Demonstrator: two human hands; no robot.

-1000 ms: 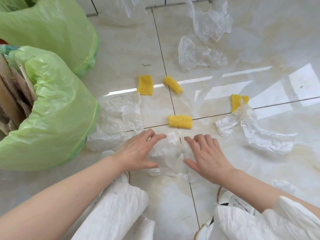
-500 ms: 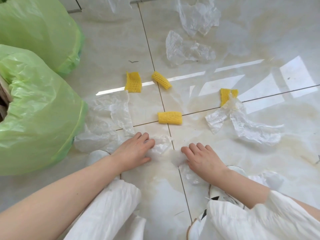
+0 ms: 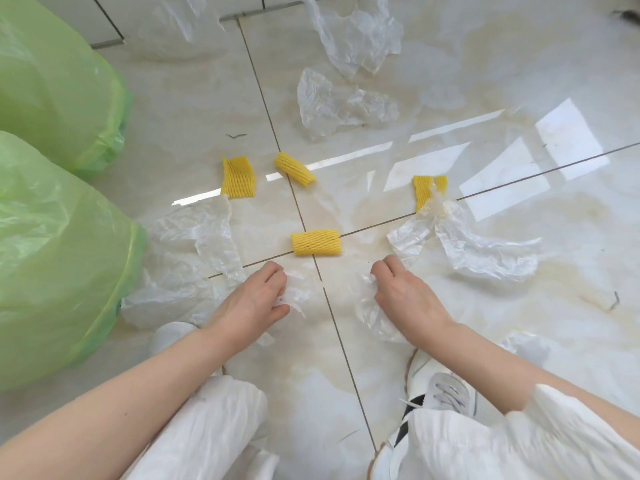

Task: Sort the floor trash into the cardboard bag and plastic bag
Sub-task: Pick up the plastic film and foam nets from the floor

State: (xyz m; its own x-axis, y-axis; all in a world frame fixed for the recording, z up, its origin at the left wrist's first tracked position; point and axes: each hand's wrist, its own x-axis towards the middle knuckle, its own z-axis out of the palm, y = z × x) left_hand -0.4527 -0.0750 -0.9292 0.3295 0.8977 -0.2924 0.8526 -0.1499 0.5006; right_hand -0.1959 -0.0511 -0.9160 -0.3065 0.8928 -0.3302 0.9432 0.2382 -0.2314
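Observation:
My left hand [image 3: 254, 299] is closed on a crumpled piece of clear plastic film [image 3: 294, 292] on the floor tiles. My right hand [image 3: 405, 296] grips another clear plastic piece [image 3: 372, 313] that trails under the wrist. Just beyond both hands lies a yellow foam net sleeve [image 3: 316, 242]. Three more yellow sleeves lie farther off, at the left [image 3: 239, 177], the middle [image 3: 295, 169] and the right [image 3: 424, 188]. Two green bags stand at the left, one near [image 3: 59, 254] and one far [image 3: 52, 81]; their openings are out of view.
Loose clear plastic sheets lie at the left [image 3: 194, 258], the right [image 3: 474, 247], the far middle [image 3: 339, 105] and the top [image 3: 360, 36]. My white trousers [image 3: 207, 431] and a white shoe [image 3: 440, 396] fill the bottom. A wall edge runs along the top left.
Both hands have curled from flat to closed. The clear plastic between them has come apart into a piece in each hand, and the hands have drawn apart.

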